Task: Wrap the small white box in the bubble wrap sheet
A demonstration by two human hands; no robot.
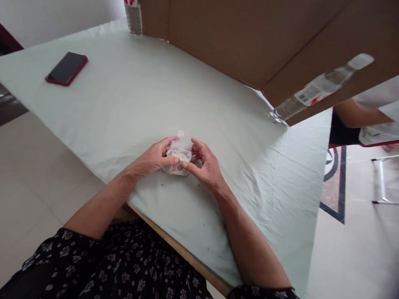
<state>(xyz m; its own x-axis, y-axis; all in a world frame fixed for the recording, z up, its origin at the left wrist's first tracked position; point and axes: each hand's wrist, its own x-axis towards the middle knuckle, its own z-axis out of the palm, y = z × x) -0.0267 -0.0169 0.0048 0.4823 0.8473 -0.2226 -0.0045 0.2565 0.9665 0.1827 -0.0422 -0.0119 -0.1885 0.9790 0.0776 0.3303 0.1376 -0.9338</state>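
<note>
A small white packet (pixel 177 168) with red print stands near the front edge of the cloth-covered table. Its top is open, and a translucent flap with a small pale tab rises behind the opening. It could be a tissue pack, but I cannot tell for sure. My left hand (pixel 154 157) grips the packet's left side, thumb along the near rim. On the other side, my right hand (pixel 205 164) has its thumb on the near right corner; the index finger is raised and the other fingers curl behind the packet. What lies inside is too blurred to name.
A phone in a red case (pixel 67 68) lies on the pale green tablecloth (pixel 128 91) at the left. Behind stands a brown cardboard panel (pixel 213 28), with one water bottle (pixel 132 10) at its left and another bottle (pixel 319 91) at its right. A person's arm (pixel 362 113) shows beyond it.
</note>
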